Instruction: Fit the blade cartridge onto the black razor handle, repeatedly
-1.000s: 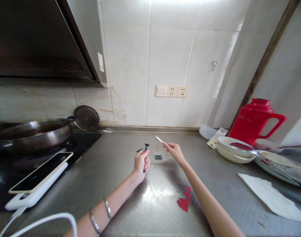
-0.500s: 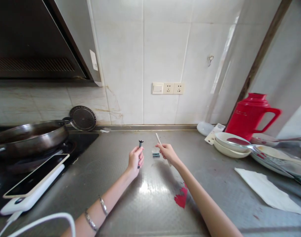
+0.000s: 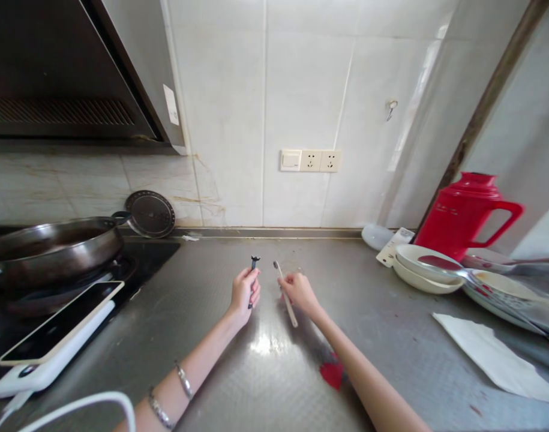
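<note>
My left hand [image 3: 244,294] is closed around a dark handle with a small forked head, a razor by its shape [image 3: 254,262], held upright above the metal counter [image 3: 238,384]. To its right, my right hand [image 3: 299,292] pinches a thin whitish stick with a dark tip, which looks like a toothbrush [image 3: 291,312]. Its dark end points up and away, its pale end down toward me. The two objects are apart. A red patch [image 3: 331,372] shows on the counter beside my right forearm.
At left are a steel pan [image 3: 53,249] on the stove, a phone [image 3: 62,324] on a white device and a white cable. At right stand a red thermos [image 3: 463,213], stacked bowls [image 3: 427,282], plates and a white paper [image 3: 494,357].
My right hand has moved slightly and tilted the stick, so its dark tip now shows. The small clear and green item near that hand is no longer visible. The view has shifted slightly.
</note>
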`<control>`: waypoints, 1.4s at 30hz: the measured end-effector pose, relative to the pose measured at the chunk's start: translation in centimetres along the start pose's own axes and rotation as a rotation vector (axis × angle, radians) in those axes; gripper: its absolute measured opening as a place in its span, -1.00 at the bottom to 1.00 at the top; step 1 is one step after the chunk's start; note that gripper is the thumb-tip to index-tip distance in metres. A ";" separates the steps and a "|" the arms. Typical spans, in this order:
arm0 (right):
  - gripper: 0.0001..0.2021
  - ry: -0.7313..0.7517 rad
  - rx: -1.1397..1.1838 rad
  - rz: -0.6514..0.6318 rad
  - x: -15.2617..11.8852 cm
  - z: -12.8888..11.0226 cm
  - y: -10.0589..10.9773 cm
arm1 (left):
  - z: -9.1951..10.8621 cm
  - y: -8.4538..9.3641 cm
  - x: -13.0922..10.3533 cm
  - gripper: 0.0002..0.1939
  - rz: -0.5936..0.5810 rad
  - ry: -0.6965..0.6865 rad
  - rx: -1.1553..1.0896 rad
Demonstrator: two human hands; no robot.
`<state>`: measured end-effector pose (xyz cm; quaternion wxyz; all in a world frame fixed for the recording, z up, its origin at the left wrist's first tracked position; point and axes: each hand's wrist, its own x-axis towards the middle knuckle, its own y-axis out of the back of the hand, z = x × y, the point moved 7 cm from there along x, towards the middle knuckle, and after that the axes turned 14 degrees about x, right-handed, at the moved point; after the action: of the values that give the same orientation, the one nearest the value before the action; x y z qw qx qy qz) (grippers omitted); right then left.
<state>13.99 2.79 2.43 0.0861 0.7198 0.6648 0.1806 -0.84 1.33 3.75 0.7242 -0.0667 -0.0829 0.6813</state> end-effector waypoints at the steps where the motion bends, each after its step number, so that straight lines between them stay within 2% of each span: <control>1: -0.70 0.028 -0.152 0.005 -0.3 -0.2 -0.3 | 0.0 0.0 0.0 -0.74 0.001 0.003 -0.003; 4: -0.74 0.037 -0.471 -0.017 -0.9 -0.1 -1.4 | -0.1 0.1 0.1 -0.73 0.001 0.003 -0.007; 9: -0.70 -0.018 -0.680 -0.048 -1.1 0.2 -2.2 | -0.2 0.1 0.1 -0.75 0.000 0.000 -0.001; 16: -0.65 -0.091 -0.744 -0.077 -1.3 0.1 -2.1 | -0.6 0.2 0.2 -0.77 0.001 0.011 0.006; 24: -0.54 -0.077 -0.739 -0.071 -1.4 0.0 -2.3 | -0.7 0.2 0.3 -0.78 -0.001 0.001 0.018; 27: -0.48 -0.064 -0.728 -0.048 -0.9 0.0 -1.4 | -0.6 0.2 0.3 -0.77 0.000 -0.002 0.018; 35: -0.75 0.147 -0.596 0.102 1.4 0.8 4.0 | -0.9 0.4 0.6 -0.75 -0.015 -0.010 0.061; 38: -0.77 0.266 -0.554 0.085 1.7 0.9 4.4 | -1.2 0.4 0.8 -0.73 -0.033 -0.027 0.108; 42: -0.78 0.431 -0.510 -0.014 2.1 0.0 3.6 | -1.1 0.4 1.0 -0.69 -0.021 -0.076 0.182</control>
<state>17.44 4.53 4.03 0.1223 0.6157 0.6059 0.4887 -0.98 2.36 2.64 0.7306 0.0262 -0.0486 0.6806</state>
